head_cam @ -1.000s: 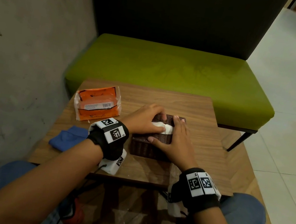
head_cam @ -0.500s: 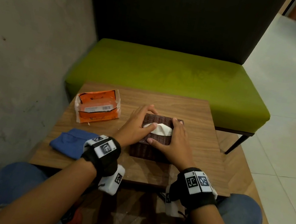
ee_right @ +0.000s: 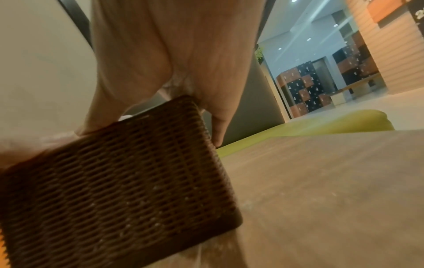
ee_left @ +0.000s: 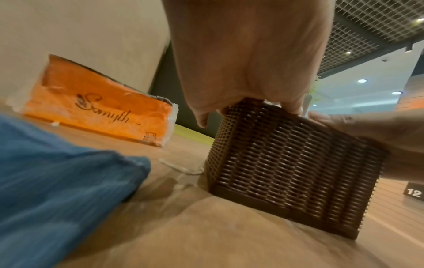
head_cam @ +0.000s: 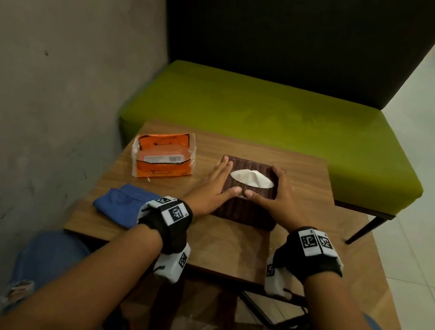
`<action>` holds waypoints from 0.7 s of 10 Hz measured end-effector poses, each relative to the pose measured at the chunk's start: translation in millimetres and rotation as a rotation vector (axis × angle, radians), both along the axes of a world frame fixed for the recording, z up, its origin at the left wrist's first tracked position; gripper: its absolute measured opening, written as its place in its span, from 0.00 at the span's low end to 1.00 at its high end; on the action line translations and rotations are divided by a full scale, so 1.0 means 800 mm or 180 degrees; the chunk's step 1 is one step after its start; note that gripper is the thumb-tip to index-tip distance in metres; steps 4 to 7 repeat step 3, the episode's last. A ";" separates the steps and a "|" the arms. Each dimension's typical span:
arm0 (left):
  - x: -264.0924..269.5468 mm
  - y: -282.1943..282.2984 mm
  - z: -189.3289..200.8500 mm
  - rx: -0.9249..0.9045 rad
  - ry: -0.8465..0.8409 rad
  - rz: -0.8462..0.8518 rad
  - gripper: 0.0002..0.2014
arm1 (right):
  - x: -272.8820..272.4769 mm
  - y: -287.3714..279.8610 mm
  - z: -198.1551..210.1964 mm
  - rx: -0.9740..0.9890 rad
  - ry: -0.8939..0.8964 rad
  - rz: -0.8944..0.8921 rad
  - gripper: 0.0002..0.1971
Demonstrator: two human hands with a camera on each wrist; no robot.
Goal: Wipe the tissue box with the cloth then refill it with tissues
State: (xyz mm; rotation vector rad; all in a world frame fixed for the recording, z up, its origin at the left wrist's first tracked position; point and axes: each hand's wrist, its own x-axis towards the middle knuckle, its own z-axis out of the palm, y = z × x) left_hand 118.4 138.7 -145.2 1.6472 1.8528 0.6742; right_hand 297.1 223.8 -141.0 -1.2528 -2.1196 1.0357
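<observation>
The tissue box (head_cam: 247,195) stands on the table (head_cam: 313,237), long axis running left to right, with a white tissue (head_cam: 252,177) poking from its top slot. The left hand (head_cam: 214,187) lies nearly flat against the box's left end, thumb on its near top edge. The right hand (head_cam: 276,200) curls round the box's right end, so both hands sit equally near; the cloth (head_cam: 119,203) lies left of the box, nearer the left hand.
</observation>
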 end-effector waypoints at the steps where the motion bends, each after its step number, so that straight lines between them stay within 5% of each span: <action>1: -0.019 0.046 -0.001 -0.0068 0.0103 -0.0031 0.36 | -0.017 0.042 -0.006 0.0083 -0.0009 -0.0055 0.50; 7: -0.036 0.078 0.008 -0.0132 -0.0015 -0.0091 0.38 | -0.034 0.065 0.015 0.0140 -0.0227 -0.0046 0.54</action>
